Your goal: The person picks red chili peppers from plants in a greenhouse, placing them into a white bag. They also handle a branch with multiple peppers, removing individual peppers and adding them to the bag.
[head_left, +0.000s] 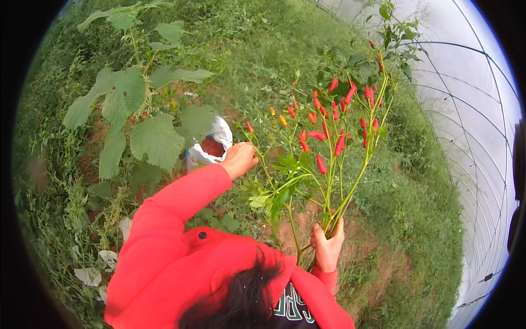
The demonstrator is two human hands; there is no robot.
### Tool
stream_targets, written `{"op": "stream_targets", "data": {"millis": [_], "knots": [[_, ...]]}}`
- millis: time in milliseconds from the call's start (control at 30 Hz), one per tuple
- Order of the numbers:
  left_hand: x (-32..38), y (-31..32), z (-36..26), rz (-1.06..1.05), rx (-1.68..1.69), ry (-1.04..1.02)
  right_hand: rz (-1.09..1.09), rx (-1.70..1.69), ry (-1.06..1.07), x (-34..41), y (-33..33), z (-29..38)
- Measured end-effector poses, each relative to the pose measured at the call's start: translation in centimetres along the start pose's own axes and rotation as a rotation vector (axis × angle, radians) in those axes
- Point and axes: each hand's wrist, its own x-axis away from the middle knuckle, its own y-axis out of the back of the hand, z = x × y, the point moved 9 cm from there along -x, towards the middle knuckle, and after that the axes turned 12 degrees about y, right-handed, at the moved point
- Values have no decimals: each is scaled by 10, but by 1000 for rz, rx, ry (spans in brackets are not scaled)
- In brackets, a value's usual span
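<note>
My right hand (327, 246) grips the stems of a chili pepper plant (328, 185) low down, near my body. Many red chili peppers (340, 143) and a few orange ones (283, 120) stand on its branches. My left hand (240, 159) is at a thin side branch on the plant's left, a little below a red pepper (249, 126) at that branch's tip. Its fingertips are partly hidden, so whether they pinch the branch cannot be told. Just left of this hand, a white plastic bag (222, 130) stands open with a heap of red chili peppers (212, 147) inside.
A tall broad-leaved weed (157, 140) rises at the left and its leaves overlap the bag's side. Feathery green weeds (411, 197) cover much of the ground, with bare reddish soil (370, 246) between. Along the right runs a plastic-film tunnel wall (464, 103) with curved hoops.
</note>
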Motion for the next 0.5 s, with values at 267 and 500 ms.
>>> {"op": "stream_targets", "data": {"millis": [267,500], "knots": [[-43,20,164,76,540,413,37,107,-86,23,35,7],[1,2,119,571,1606,557,103,-123,-177,27,43,-7]]}}
